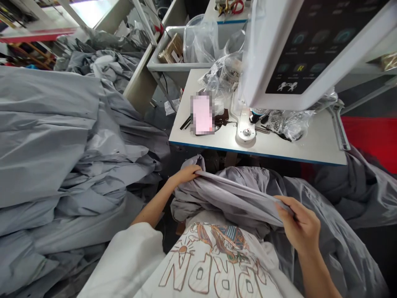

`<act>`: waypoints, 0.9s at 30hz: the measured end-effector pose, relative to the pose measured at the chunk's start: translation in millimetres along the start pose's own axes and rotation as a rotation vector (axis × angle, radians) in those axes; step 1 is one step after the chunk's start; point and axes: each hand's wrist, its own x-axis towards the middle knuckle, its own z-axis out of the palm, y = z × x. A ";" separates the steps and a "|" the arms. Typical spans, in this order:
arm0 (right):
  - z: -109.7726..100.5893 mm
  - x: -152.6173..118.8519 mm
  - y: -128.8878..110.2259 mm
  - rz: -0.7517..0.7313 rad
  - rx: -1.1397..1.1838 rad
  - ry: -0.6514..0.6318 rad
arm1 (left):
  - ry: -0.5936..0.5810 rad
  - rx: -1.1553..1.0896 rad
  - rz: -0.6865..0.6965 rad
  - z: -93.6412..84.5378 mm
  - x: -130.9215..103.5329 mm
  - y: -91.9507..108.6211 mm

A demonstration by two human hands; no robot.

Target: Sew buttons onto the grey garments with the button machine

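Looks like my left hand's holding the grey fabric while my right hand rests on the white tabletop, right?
Not quite: the head view shows the right hand gripping the grey fabric too, off the white tabletop. The left hand does hold it.

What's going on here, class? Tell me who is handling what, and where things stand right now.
A person holds a fold of grey cloth stretched between two bare hands. The left hand grips it near the edge of the white table, and the right hand grips it further along. The held fold is off the tabletop, where a machine stands. More grey material lies in a heap to the left.
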 end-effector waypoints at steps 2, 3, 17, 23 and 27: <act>-2.5 -1.5 13.1 0.093 -0.041 0.104 | 0.109 0.081 -0.044 -21.8 -18.5 2.0; -4.3 -1.0 19.6 0.146 -0.069 0.182 | 0.193 0.138 -0.048 -35.5 -31.3 9.8; 44.9 42.9 -53.0 -0.261 0.210 -0.296 | 0.378 0.245 0.311 -72.1 -58.0 184.5; 11.3 32.2 -43.1 -0.199 0.273 -0.210 | -0.020 0.032 0.288 -82.0 -23.9 126.5; -6.4 26.3 -25.1 -0.111 0.178 -0.095 | -0.037 -0.062 0.200 -96.0 -24.0 118.0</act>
